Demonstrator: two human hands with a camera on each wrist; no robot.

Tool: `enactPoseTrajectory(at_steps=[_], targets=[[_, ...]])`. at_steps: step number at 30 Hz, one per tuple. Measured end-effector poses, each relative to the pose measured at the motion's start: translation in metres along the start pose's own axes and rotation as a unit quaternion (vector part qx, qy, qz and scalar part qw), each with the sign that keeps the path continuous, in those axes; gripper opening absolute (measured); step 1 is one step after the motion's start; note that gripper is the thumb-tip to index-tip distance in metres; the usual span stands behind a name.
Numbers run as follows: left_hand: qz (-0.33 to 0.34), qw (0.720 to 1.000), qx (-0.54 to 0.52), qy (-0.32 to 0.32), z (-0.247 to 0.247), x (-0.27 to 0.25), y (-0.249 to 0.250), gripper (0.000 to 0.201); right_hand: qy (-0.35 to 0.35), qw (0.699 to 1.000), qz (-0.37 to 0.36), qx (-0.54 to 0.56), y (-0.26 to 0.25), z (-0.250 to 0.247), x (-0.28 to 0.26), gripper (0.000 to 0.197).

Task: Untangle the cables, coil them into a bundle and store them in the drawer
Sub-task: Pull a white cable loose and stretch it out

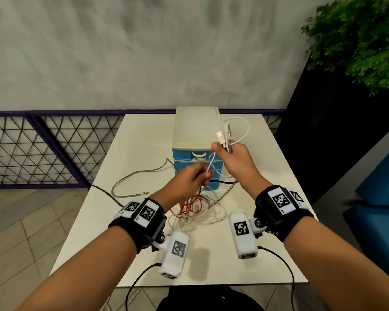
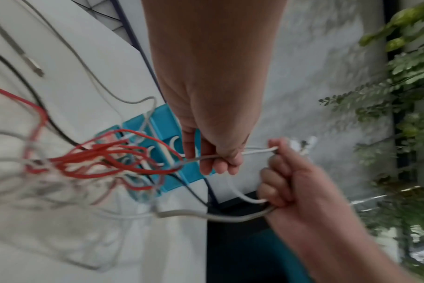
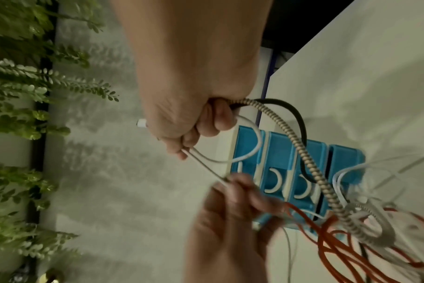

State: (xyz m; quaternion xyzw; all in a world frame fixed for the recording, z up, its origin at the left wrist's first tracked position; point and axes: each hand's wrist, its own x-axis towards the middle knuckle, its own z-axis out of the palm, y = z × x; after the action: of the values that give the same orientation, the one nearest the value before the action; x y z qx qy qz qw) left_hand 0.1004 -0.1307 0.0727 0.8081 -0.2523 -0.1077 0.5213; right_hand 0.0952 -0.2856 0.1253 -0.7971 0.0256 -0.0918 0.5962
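Note:
A tangle of cables (image 1: 193, 209), red, white, black and braided beige, lies on the white table (image 1: 144, 153) in front of a small blue-and-cream drawer unit (image 1: 195, 140). My right hand (image 1: 231, 158) is raised before the unit and grips several cable ends, white plugs (image 1: 222, 133) sticking up from the fist; the braided cable (image 3: 310, 168) and a black one hang from it. My left hand (image 1: 193, 178) pinches a thin white cable (image 2: 230, 155) that runs taut to the right hand (image 2: 293, 181). Red loops (image 2: 114, 155) dangle below. The drawers (image 3: 278, 172) look closed.
A braided cable's free end (image 1: 142, 194) and a black lead (image 1: 106, 194) trail over the table's left side. A grey wall and a purple mesh railing (image 1: 43, 149) stand behind. A dark planter with green leaves (image 1: 364, 41) is at the right, a blue seat (image 1: 382, 176) beside it.

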Motion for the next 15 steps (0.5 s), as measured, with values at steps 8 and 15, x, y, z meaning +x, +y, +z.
enactPoseTrajectory(at_steps=[8,15], targets=[[-0.037,0.995,0.068,-0.064,0.008,-0.009,-0.039,0.018,0.073,0.991,-0.046,0.099,-0.003,-0.003,-0.003,0.027],[-0.016,0.994,0.103,0.021,-0.006,0.002,-0.031,0.017,0.046,0.974,-0.088,-0.204,0.007,-0.014,-0.011,0.039]])
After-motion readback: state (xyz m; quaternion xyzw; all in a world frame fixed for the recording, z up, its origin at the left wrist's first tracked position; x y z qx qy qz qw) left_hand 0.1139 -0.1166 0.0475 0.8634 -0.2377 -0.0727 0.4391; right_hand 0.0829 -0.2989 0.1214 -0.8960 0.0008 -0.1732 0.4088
